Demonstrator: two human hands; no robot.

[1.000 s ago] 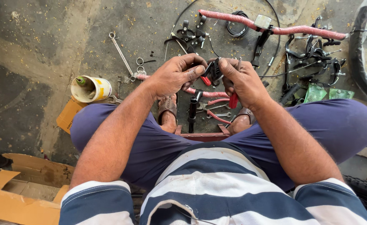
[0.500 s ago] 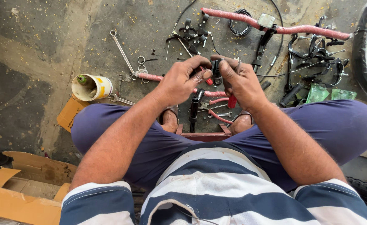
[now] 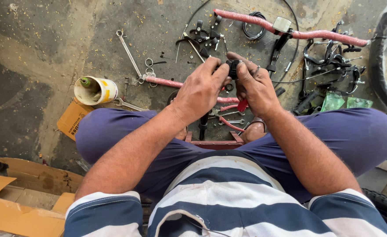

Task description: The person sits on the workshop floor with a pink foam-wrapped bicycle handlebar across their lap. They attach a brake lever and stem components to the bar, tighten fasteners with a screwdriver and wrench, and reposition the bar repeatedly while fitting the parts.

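I sit low over a concrete floor with my knees apart. My left hand [image 3: 201, 90] and my right hand [image 3: 255, 85] meet in front of me, both gripping a small black bicycle part [image 3: 233, 68] held between the fingertips. A thin cable runs off from near my right fingers toward the right. Under my hands lie red-handled pliers [image 3: 242, 106] and a red-wrapped bar [image 3: 165, 82] on the floor.
A red handlebar [image 3: 290, 30] with a black stem lies at the back. Black brake parts [image 3: 204, 35] and calipers [image 3: 334, 66], a long wrench [image 3: 129, 52], a white cup [image 3: 96, 90], green packets [image 3: 332, 102], a tyre [image 3: 384, 57] at right, cardboard [image 3: 18, 206] at lower left.
My two hands have risen from over the pliers and moved away from my body, still closed together on the small black part. The view has shifted slightly.
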